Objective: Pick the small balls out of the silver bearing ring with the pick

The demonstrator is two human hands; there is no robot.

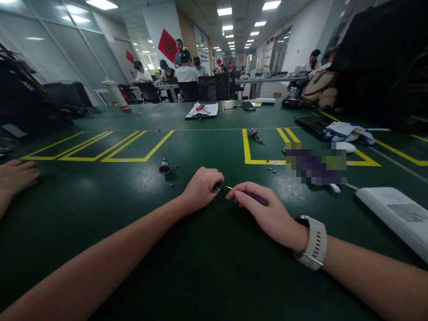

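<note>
My left hand is closed around a round metal part, whose open end faces right. Pinched in my right hand is a screwdriver with a dark handle. Its thin shaft points left, and the tip is at the metal part's opening; whether it touches inside I cannot tell. Just below lie small dark pieces. Left of my hands a similar metal part stands on the green table, with small nut-like rings near it.
Yellow tape marks boxes on the table. Another metal part lies at the back right. Gloves and a white box-shaped device are to the right. Another person's hand rests at the left edge.
</note>
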